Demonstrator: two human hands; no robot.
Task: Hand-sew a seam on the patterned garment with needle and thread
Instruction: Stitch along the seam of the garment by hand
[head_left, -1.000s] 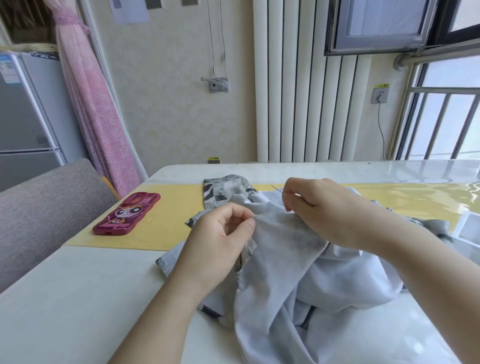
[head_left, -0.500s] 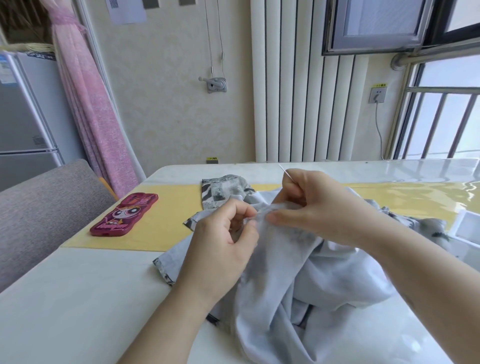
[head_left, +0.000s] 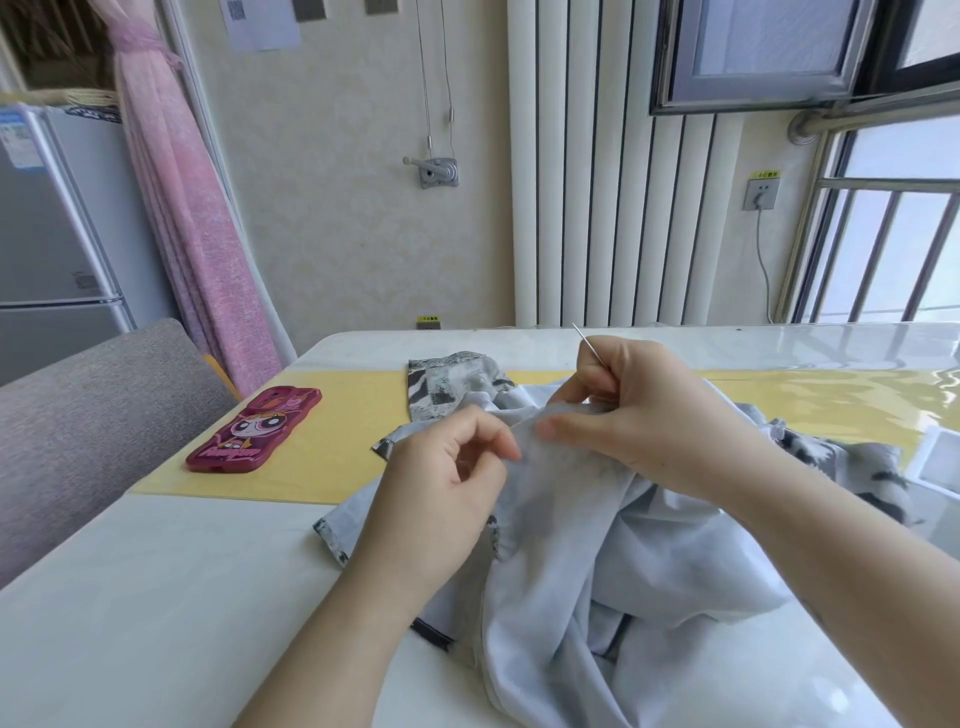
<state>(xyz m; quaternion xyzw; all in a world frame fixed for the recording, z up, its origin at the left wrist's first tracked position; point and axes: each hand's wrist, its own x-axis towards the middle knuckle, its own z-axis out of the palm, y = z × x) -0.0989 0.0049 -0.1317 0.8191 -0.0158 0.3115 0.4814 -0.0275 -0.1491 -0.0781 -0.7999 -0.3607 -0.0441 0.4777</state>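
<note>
Here pale garment (head_left: 587, 561) lies crumpled, print-side under.

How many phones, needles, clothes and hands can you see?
Phones: 1, the pink phone
Needles: 1, the needle
Clothes: 1, the patterned garment
Hands: 2, the left hand and the right hand
Total: 5

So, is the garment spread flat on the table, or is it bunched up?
Bunched up: the garment lies in deep folds on the table, and the left hand pinches its edge.
</note>
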